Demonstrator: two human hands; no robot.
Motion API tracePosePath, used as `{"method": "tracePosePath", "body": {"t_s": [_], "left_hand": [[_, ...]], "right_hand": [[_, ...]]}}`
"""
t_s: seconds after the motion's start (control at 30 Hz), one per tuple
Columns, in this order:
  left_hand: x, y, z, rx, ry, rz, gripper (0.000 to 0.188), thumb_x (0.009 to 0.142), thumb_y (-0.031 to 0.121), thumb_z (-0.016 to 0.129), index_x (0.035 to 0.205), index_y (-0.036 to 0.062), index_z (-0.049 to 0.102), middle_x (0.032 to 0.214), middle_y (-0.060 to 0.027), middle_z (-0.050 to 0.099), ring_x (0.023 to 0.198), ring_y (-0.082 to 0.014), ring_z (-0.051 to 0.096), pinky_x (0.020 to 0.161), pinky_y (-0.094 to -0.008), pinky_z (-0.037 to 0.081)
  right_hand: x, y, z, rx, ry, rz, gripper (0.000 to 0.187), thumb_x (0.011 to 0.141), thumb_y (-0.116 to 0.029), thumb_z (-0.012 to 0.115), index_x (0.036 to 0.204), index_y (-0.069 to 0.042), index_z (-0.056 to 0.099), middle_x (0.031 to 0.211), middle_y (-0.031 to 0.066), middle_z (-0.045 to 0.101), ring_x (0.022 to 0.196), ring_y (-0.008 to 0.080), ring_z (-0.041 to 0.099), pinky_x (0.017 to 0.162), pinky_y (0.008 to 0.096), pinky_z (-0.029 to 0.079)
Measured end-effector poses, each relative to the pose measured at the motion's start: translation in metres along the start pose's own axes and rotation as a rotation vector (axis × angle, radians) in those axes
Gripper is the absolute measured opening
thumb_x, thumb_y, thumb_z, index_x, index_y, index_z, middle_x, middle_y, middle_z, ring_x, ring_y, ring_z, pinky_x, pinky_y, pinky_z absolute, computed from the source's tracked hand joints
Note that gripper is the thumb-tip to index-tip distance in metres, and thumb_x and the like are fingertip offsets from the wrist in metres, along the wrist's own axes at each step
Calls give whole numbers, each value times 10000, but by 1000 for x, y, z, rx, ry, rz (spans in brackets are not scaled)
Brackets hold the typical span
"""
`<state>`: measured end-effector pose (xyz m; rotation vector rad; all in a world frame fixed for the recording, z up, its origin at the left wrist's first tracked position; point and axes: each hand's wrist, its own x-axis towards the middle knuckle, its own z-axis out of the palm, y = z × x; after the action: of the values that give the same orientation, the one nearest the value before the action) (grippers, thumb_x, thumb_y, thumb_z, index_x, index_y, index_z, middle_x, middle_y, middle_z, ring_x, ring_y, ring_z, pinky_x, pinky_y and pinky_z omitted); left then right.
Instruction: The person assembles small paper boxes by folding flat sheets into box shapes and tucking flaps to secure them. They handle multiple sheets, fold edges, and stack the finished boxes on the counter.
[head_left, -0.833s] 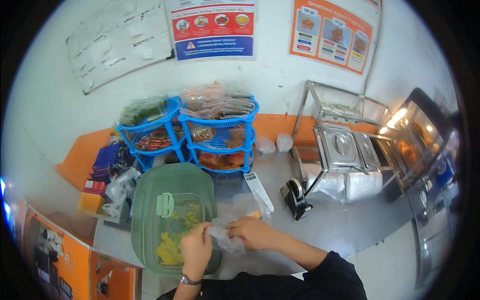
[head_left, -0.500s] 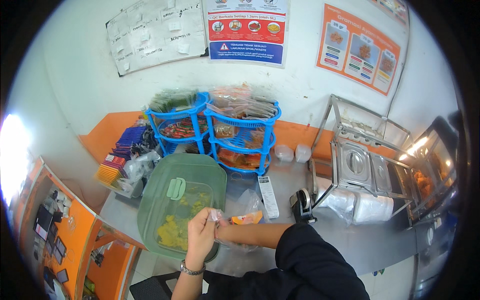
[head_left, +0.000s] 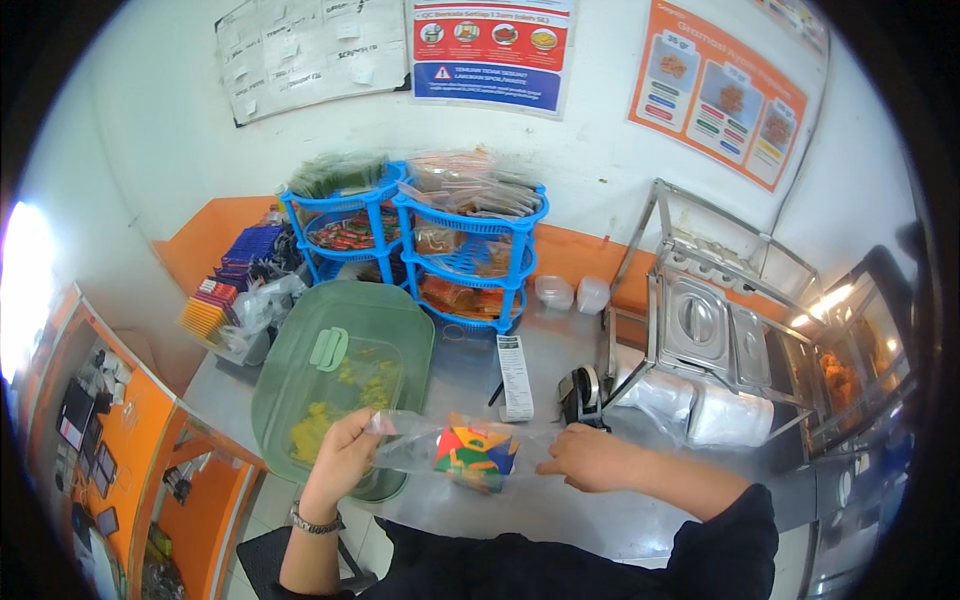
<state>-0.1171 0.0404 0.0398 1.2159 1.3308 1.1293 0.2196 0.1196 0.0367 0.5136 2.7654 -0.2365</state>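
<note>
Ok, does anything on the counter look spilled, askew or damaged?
Nothing stands out as spilled or damaged. The green container sits slightly askew, its sides slanting across the steel counter, though fisheye bending may exaggerate that.

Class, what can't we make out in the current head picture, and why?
Head view:
Contents of the multicoloured package: hidden by its sides.
Exact kind of yellow pieces: blurred by the green lid.
Top of the whiteboard: cut off by the picture's edge.
Fine print on the paper slip: too small.
Clear bag inside left hand and right hand: covered by them.
</note>
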Motion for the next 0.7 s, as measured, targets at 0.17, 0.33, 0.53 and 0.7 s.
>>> {"method": "tracePosePath", "body": {"t_s": [0.17,0.33,0.53,0.7], "left_hand": [[-22,30,18,140,-203,-47,124,887,41,515,918,16,633,692,54,515,598,-27,445,537,-203,369],[-45,49,20,153,-258,-157,100,885,17,575,955,-7,643,717,13,558,615,-18,503,514,-179,369],[-34,43,73,42,-309,314,178,847,50,640,1020,9,652,806,-47,623,681,-117,573,563,-256,421],[-4,16,58,490,-134,717,464,852,412,636,1151,58,612,935,-100,622,917,-272,577,940,-436,395]], "right_hand": [[-13,-32,6,84,-349,199,330,776,-176,635,1102,-127,651,841,107,627,875,268,610,784,391,437],[-55,-53,-30,88,-115,66,156,731,-138,643,885,-139,667,985,113,623,1001,258,577,870,433,426],[-8,-53,-31,226,938,58,241,736,-233,708,942,-119,657,1153,116,573,1142,289,501,974,451,384],[67,-66,9,747,628,-186,291,762,-237,694,1009,-88,657,1030,149,636,1019,351,572,928,484,410]]}}
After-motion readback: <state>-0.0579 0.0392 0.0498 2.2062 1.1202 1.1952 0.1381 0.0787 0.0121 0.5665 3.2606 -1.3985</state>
